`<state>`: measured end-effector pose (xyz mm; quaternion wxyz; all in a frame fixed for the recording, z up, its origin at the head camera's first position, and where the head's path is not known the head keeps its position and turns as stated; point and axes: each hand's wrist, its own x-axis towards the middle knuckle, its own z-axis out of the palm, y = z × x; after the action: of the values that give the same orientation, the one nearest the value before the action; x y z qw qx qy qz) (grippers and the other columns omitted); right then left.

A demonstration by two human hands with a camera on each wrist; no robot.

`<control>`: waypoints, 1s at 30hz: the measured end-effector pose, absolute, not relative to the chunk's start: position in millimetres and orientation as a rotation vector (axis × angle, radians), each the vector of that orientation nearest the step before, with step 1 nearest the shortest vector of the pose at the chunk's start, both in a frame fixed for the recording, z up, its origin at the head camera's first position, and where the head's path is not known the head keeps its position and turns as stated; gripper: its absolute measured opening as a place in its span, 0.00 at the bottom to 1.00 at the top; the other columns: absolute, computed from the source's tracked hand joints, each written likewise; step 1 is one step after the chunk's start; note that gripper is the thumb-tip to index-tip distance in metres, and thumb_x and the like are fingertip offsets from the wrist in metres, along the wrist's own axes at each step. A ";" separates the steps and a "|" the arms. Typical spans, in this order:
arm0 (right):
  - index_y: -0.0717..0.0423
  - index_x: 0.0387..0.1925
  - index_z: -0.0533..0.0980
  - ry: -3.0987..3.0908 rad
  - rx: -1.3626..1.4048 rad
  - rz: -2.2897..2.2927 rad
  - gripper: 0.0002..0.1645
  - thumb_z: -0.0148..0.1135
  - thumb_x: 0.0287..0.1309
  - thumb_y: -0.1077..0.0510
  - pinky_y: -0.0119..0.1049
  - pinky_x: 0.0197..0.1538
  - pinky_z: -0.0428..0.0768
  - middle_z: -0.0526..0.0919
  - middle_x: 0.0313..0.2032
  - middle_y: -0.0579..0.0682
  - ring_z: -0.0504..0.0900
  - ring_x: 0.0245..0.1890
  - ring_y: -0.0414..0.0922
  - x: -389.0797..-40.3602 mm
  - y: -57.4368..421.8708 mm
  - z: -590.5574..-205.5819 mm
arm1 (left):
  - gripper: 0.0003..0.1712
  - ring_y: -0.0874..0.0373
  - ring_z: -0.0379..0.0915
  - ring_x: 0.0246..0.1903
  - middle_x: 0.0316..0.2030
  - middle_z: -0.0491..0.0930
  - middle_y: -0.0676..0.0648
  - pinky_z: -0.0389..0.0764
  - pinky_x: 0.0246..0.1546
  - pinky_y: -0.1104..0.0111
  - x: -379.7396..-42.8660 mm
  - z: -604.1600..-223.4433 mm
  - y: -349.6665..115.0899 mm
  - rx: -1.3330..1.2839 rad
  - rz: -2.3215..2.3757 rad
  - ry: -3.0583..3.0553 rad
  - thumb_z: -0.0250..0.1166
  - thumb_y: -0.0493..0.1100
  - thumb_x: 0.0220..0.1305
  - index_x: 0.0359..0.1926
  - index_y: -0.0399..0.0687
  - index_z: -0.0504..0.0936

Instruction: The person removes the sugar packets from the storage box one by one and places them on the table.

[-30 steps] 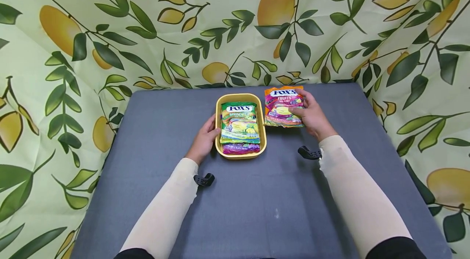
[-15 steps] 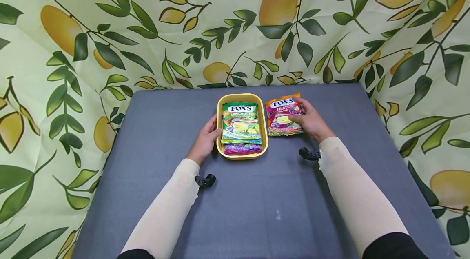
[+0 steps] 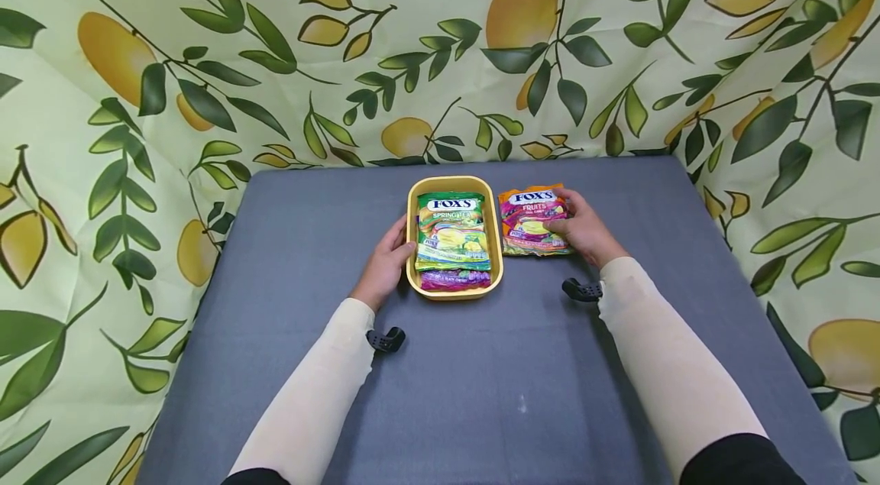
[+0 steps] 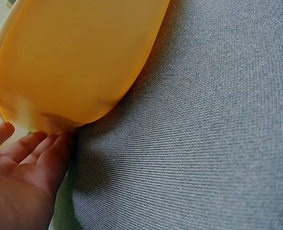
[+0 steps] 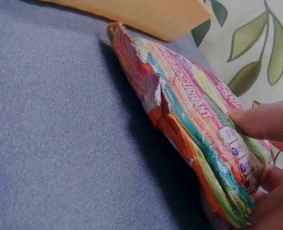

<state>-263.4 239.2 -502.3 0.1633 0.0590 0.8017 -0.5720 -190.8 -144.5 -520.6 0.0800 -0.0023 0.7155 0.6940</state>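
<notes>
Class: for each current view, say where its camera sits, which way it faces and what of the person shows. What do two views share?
Head: on the head, facing forward and down at the yellow tray and orange-and-pink bag; left hand, right hand and sleeves show.
Left wrist: on that wrist, facing the tray's outer wall and grey tabletop; part of the left hand shows.
Right wrist: on that wrist, facing the bag's edge; part of the right hand shows.
Shared: head and right wrist both show the bag.
</notes>
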 end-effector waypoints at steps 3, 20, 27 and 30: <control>0.47 0.89 0.50 2.307 0.201 -1.613 0.52 0.68 0.75 0.61 0.61 0.76 0.63 0.52 0.81 0.68 0.60 0.74 0.66 -262.7 241.5 -501.0 | 0.37 0.53 0.56 0.80 0.83 0.59 0.44 0.61 0.77 0.57 -192.3 -520.8 -143.5 -0.005 2.077 2.136 0.53 0.36 0.84 0.88 0.46 0.55; 0.48 0.90 0.46 2.307 0.254 -1.717 0.51 0.64 0.80 0.58 0.60 0.69 0.76 0.65 0.74 0.67 0.72 0.68 0.63 -255.0 265.8 -501.2 | 0.37 0.53 0.56 0.80 0.83 0.59 0.44 0.60 0.78 0.57 -192.7 -518.7 -144.8 0.006 2.087 2.135 0.54 0.37 0.84 0.88 0.46 0.55; 0.50 0.89 0.46 2.344 0.280 -1.711 0.49 0.62 0.81 0.59 0.61 0.69 0.75 0.67 0.73 0.67 0.74 0.67 0.63 -250.1 269.8 -499.5 | 0.37 0.52 0.55 0.80 0.83 0.59 0.43 0.58 0.78 0.57 -191.9 -521.3 -145.2 0.014 2.083 2.148 0.53 0.36 0.84 0.88 0.45 0.55; 0.50 0.89 0.46 2.372 0.291 -1.698 0.48 0.60 0.82 0.57 0.61 0.69 0.75 0.67 0.74 0.67 0.74 0.67 0.63 -247.1 270.9 -499.3 | 0.37 0.53 0.55 0.80 0.83 0.59 0.44 0.59 0.78 0.57 -190.5 -522.5 -144.5 0.005 2.077 2.143 0.53 0.36 0.84 0.88 0.46 0.56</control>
<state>-247.1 270.9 -499.3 0.1046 0.0988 0.8047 -0.5760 -190.5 -144.5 -522.5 0.0788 0.0016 0.7159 0.6938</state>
